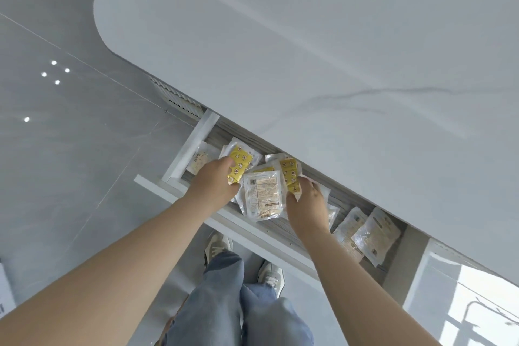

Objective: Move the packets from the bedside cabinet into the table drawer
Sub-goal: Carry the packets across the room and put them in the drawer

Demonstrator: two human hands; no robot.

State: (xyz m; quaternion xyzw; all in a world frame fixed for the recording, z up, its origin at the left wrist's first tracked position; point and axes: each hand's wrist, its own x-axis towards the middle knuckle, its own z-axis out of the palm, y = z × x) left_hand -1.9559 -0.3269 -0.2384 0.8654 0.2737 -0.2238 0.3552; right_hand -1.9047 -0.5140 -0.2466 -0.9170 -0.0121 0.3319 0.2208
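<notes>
The left hand [216, 180] pinched a yellow packet [240, 163] and the right hand [307, 203] gripped a second yellow packet [290, 173], but the heaped packets [262, 194] could slip over the drawer [252, 230] front.

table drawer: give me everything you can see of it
The drawer is white, with flat panel walls and a grey ribbed-looking floor. It is pulled out from under the pale marbled tabletop, which hides its rear part, and runs diagonally across the view. Clear and beige packets lie along its length. The left hand grips the left yellow packet and the right hand the right yellow packet, both inside it.
</notes>
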